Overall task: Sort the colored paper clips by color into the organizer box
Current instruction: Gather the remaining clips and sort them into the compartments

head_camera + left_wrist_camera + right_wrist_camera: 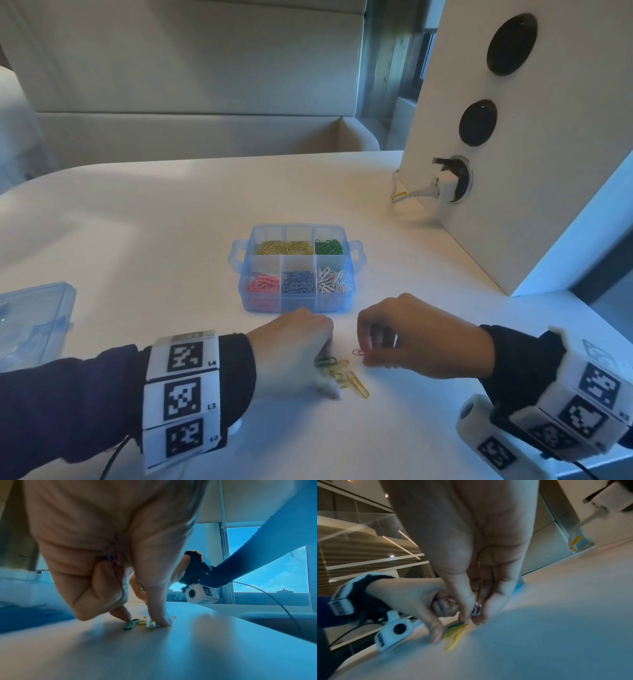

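The clear blue organizer box (pixel 352 274) stands mid-table, holding yellow, green, pink, blue and white clips in separate compartments. In front of it lies a small pile of yellow and green paper clips (pixel 346 377). My left hand (pixel 323 377) rests beside the pile, thumb and forefinger touching the table by a green clip (pixel 131 624). Its curled fingers hold pink and blue clips (pixel 113 557) against the palm. Just right of the pile, my right hand (pixel 365 356) pinches a red clip (pixel 358 352). The right wrist view shows pale clips (pixel 476 609) between thumb and fingers.
The box's clear lid (pixel 30 318) lies at the table's left edge. A white panel (pixel 531 212) with round sockets rises at the right, with a plug and cable (pixel 438 186) at its base. Bare tabletop (pixel 154 240) surrounds the box.
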### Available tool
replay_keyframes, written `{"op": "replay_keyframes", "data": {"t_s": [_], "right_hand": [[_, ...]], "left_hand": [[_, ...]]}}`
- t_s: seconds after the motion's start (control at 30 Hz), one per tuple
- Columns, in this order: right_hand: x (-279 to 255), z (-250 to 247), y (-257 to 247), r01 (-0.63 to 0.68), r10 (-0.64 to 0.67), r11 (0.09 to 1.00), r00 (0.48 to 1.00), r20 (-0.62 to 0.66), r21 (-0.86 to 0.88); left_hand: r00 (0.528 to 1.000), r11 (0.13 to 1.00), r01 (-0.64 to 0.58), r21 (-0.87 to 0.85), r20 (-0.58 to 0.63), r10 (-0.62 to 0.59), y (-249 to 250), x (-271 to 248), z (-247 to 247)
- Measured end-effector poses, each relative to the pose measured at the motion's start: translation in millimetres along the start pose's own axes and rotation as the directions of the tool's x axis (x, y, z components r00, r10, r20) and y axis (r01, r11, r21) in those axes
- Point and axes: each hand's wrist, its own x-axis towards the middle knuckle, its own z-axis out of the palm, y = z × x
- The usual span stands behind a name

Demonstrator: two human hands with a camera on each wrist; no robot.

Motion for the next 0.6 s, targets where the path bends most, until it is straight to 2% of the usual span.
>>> {"op": "replay_keyframes", "data": {"t_s": [0.1, 0.27, 0.4, 0.6], "right_hand": [[-3, 12, -7, 0.022, -0.023, 1.0, 1.0, 0.02, 0.017], [-1, 21, -14, 0.009, -0.012, 0.984, 1.0, -0.018, -0.179], [1, 20, -10, -0.008, 0.004, 0.969, 1.0, -0.017, -0.245], [2, 17, 0, 0.023, -0.022, 0.977, 1.0, 0.007, -0.214]], "left_hand": [[0.998, 0.998, -0.069, 0.005, 0.005, 0.069, 2, 5, 0], [0.995, 0.99, -0.1, -0.096, -0.039, 0.097, 6, 8, 0], [0.994, 0.994, -0.105, -0.033, 0.007, 0.106, 6, 6, -2], [0.989, 0.982, -0.111, 0.151, 0.117, 0.093, 1, 8, -2]]}}
